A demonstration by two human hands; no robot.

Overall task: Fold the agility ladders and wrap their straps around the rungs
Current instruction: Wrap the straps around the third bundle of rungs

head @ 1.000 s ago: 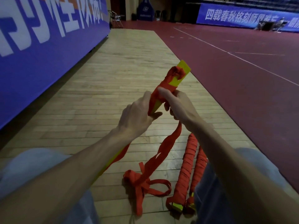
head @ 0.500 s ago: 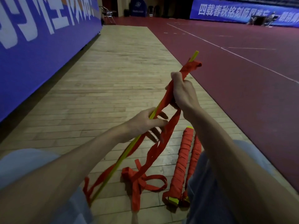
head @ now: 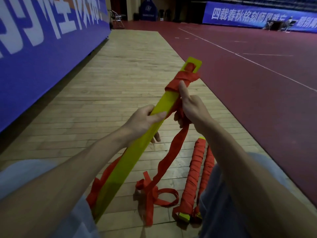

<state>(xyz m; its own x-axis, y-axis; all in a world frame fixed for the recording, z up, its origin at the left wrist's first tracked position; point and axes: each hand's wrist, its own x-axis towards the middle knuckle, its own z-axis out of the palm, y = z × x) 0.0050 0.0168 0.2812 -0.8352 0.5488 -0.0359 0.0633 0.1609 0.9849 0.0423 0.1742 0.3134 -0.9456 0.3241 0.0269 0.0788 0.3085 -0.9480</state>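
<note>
A stack of flat yellow rungs (head: 133, 155) slants up from my lap toward the far right. My left hand (head: 144, 122) grips it at the middle, thumb across the flat face. A few turns of red strap (head: 181, 79) wrap the rungs near the far end. My right hand (head: 190, 107) holds the strap beside the rungs, its thumb pressed against the wrapped turns. From that hand the loose strap (head: 171, 152) hangs down to a tangled heap (head: 152, 194) on the floor. Another length of red strap (head: 97, 184) trails beside the near end.
Two rung bundles fully wrapped in red strap (head: 193, 174) lie on the wooden floor (head: 103, 93) by my right knee. A blue banner wall (head: 42, 40) runs along the left. Red court flooring (head: 257, 83) lies to the right. Folding chairs (head: 118, 17) stand far back.
The rung stack has turned from edge-on to flat face up. My left hand has slid up and closed round its middle. My right hand has dropped lower beside the wrapped end.
</note>
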